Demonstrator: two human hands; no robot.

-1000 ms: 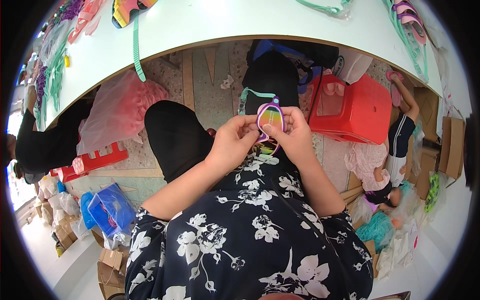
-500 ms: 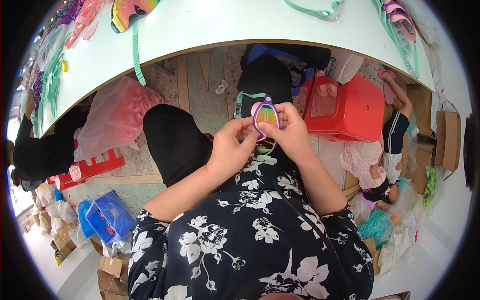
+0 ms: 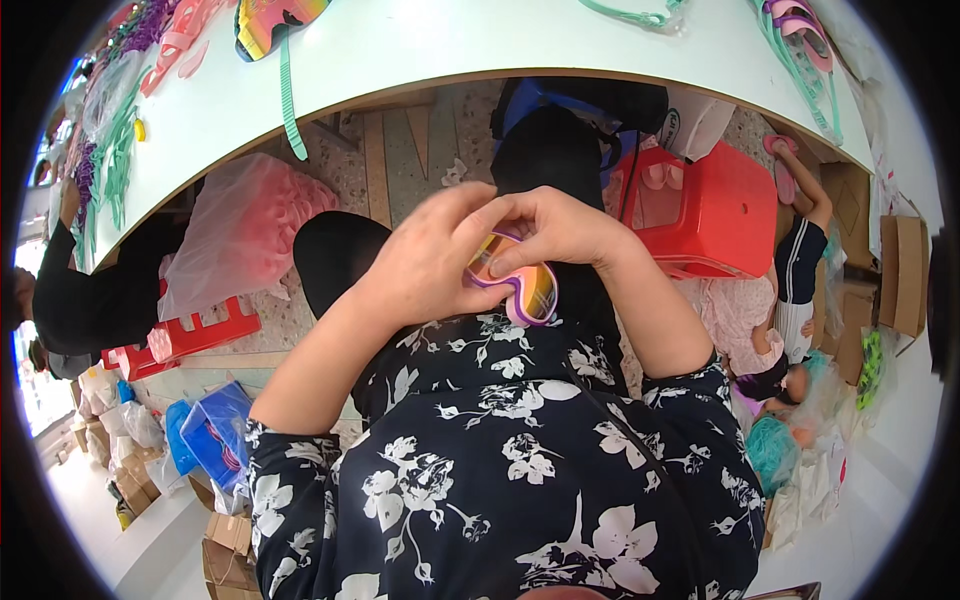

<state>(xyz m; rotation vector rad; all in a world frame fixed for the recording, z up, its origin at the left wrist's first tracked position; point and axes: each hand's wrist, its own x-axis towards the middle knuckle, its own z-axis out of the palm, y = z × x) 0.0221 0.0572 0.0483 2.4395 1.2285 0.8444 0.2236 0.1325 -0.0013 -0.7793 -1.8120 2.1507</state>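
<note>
Above my lap I hold a pair of swim goggles (image 3: 541, 292) with a purple and pink frame and shiny yellow-orange lenses. My left hand (image 3: 425, 255) is closed at their left side, its thumb along the frame near the nose bridge; its upper fingers are slightly smeared by motion. From above right, my right hand (image 3: 565, 228) is curled over the upper lens, the thumb pressing on it and the fingers meeting my left hand. The hands cover the goggles' upper end, and their strap is out of sight.
The white table (image 3: 420, 45) curves across ahead, bearing rainbow-lensed goggles (image 3: 262, 28) with a teal strap and more straps at both ends. A red stool (image 3: 715, 215) stands right, a bag of pink parts (image 3: 250, 220) left. One person is at far left; another is low at right.
The goggles have turned and come lower, toward my body. My right hand has moved over their upper end, and my left hand has risen beside it. The teal strap no longer shows.
</note>
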